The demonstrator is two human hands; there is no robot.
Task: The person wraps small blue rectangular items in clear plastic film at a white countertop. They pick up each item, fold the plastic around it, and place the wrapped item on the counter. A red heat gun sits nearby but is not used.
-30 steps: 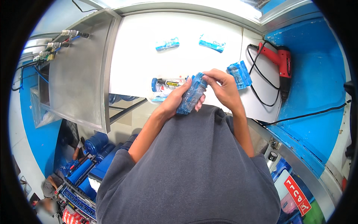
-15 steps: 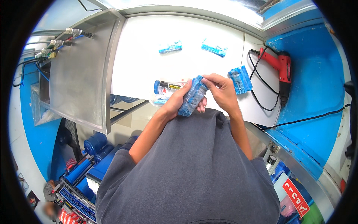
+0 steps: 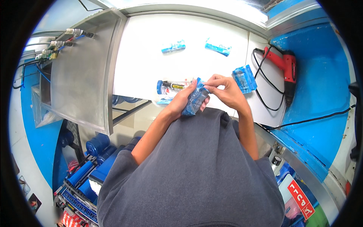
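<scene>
My left hand (image 3: 181,100) is wrapped round a bundle of blue-and-clear printed plastic film (image 3: 194,102), held tilted just in front of my shirt at the table's near edge. At the bundle's upper end, my right hand (image 3: 229,92) pinches the film between thumb and fingertips. Left of the bundle is an open container (image 3: 155,103) with a marker (image 3: 174,86), a blue round-ended item (image 3: 159,87) and more blue film in it. A larger blue film stack (image 3: 244,79) lies to the right of my right hand.
Two small blue film bundles, a left one (image 3: 173,46) and a right one (image 3: 218,47), lie farther back on the white table (image 3: 140,56). A red heat gun (image 3: 289,70) with a looped black cord sits at the right. A steel cabinet (image 3: 83,72) stands left; blue water jugs (image 3: 97,143) are below.
My right hand has shifted slightly, its fingers curling closer on the bundle's top. The bundle has turned to show a narrower side. A person at the lower left has mostly left view.
</scene>
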